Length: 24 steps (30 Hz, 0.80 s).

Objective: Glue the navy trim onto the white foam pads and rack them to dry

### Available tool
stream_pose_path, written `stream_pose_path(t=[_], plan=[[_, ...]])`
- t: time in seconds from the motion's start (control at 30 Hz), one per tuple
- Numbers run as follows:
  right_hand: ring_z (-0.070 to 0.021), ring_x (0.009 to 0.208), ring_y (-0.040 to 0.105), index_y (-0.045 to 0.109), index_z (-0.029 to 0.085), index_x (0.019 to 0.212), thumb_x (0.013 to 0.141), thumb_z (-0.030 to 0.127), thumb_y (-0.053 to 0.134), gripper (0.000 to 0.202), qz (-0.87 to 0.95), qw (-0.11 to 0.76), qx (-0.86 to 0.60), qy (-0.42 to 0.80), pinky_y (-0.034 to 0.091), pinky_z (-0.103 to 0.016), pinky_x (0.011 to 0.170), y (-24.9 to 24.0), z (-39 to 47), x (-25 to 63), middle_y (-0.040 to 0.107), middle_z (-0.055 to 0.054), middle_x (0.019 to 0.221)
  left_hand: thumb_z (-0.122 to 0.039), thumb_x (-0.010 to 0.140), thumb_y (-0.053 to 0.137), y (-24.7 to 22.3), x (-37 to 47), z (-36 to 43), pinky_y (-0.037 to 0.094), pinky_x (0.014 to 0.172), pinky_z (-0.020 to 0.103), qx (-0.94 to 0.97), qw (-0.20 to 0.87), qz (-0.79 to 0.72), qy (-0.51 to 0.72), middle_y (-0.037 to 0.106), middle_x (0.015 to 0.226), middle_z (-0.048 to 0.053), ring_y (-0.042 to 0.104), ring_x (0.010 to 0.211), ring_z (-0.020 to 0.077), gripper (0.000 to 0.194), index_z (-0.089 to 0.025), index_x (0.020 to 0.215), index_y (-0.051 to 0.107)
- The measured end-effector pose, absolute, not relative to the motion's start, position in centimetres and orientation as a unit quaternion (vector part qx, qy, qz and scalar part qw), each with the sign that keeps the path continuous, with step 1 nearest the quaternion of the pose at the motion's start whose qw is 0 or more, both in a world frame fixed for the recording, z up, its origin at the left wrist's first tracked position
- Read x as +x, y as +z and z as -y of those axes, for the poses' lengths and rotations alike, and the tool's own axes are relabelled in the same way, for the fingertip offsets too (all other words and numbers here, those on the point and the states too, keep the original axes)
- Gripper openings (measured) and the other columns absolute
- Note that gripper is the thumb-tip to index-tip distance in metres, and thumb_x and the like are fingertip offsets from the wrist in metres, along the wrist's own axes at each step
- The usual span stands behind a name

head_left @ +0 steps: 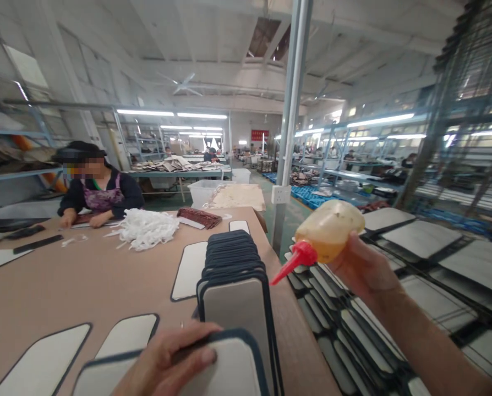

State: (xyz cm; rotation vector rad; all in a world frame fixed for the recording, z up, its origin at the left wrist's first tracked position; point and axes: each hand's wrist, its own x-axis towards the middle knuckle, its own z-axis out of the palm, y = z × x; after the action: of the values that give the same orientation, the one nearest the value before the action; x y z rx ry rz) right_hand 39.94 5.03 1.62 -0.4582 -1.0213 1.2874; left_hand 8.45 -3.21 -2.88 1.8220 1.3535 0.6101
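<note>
One panel point(234, 366), near end cut off, we pinch in our left hand point(174, 355) at six o'clock; between three and four, our right hand point(364, 270) grips a bottle point(331, 228), most fingers hidden.

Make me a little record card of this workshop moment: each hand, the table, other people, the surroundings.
Left hand: grips a dark-edged pale panel
Right hand: holds a see-through bottle partly filled with amber liquid, its red nozzle angled downward
Table: brown top bearing a stack of dark-edged panels and a heap of white strips
Nearest co-worker: across the table, wearing a purple patterned apron
Beyond table's right edge: more pale panels
</note>
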Motion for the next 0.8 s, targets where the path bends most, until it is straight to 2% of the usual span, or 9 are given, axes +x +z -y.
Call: stream_pose_path(t=[0.07, 0.13, 0.2, 0.3, 0.53, 0.8], plan=[[-0.0252, 0.086, 0.070, 0.071, 0.025, 0.098, 0.064, 0.042, 0.080, 0.038, 0.449, 0.669, -0.226, 0.547, 0.056, -0.036, 0.082, 1.7, -4.3, 39.7, 0.075, -0.003, 0.095, -0.045, 0.086, 0.051, -1.4, 8.0, 2.2, 0.045, 0.080, 0.028, 0.769, 0.301, -0.512, 0.238, 0.072, 0.099, 0.003, 0.062, 0.091, 0.0214, 0.033, -0.029, 0.106, 0.071], [-0.0262, 0.084, 0.070, 0.073, 0.023, 0.092, 0.065, 0.040, 0.081, 0.032, 0.473, 0.668, -0.254, 0.516, 0.057, -0.037, 0.081, 1.7, -3.4, 39.5, 0.075, -0.004, 0.092, -0.040, 0.088, 0.049, -0.9, 7.7, 1.1, 0.043, 0.075, 0.027, 0.820, 0.219, -0.476, 0.230, 0.071, 0.089, 0.003, 0.061, 0.084, 0.0191, 0.030, -0.028, 0.104, 0.071], [-0.0259, 0.082, 0.070, 0.074, 0.022, 0.089, 0.066, 0.036, 0.081, 0.028, 0.497, 0.670, -0.265, 0.484, 0.057, -0.037, 0.081, 1.9, -2.4, 39.3, 0.075, -0.004, 0.088, -0.035, 0.089, 0.050, -0.8, 7.5, -0.1, 0.039, 0.069, 0.026, 0.864, 0.150, -0.433, 0.210, 0.069, 0.077, 0.002, 0.059, 0.075, 0.0176, 0.026, -0.026, 0.096, 0.074], [-0.0241, 0.081, 0.070, 0.073, 0.024, 0.091, 0.064, 0.035, 0.083, 0.031, 0.510, 0.685, -0.256, 0.452, 0.058, -0.035, 0.079, 2.6, -1.1, 38.8, 0.075, -0.002, 0.091, -0.026, 0.086, 0.055, -0.6, 7.5, -2.0, 0.035, 0.064, 0.026, 0.909, 0.090, -0.378, 0.153, 0.067, 0.070, 0.002, 0.057, 0.070, 0.0168, 0.019, -0.023, 0.081, 0.074], [-0.0223, 0.080, 0.070, 0.074, 0.027, 0.089, 0.064, 0.029, 0.083, 0.026, 0.522, 0.669, -0.240, 0.471, 0.056, -0.034, 0.082, 3.1, 0.1, 36.2, 0.075, -0.001, 0.092, -0.019, 0.087, 0.052, 2.2, 8.8, -4.5, 0.031, 0.062, 0.023, 0.951, 0.143, -0.257, 0.091, 0.059, 0.064, 0.000, 0.053, 0.066, 0.0125, 0.026, -0.019, 0.063, 0.062], [-0.0223, 0.080, 0.070, 0.072, 0.019, 0.093, 0.066, 0.032, 0.082, 0.032, 0.400, 0.668, -0.279, 0.562, 0.057, -0.030, 0.076, -0.6, -0.1, 36.5, 0.075, -0.005, 0.090, -0.023, 0.086, 0.054, 3.3, 10.4, -4.2, 0.031, 0.058, 0.023, 0.942, 0.240, -0.227, 0.056, 0.059, 0.063, -0.001, 0.049, 0.064, 0.0119, 0.019, -0.017, 0.074, 0.068]])
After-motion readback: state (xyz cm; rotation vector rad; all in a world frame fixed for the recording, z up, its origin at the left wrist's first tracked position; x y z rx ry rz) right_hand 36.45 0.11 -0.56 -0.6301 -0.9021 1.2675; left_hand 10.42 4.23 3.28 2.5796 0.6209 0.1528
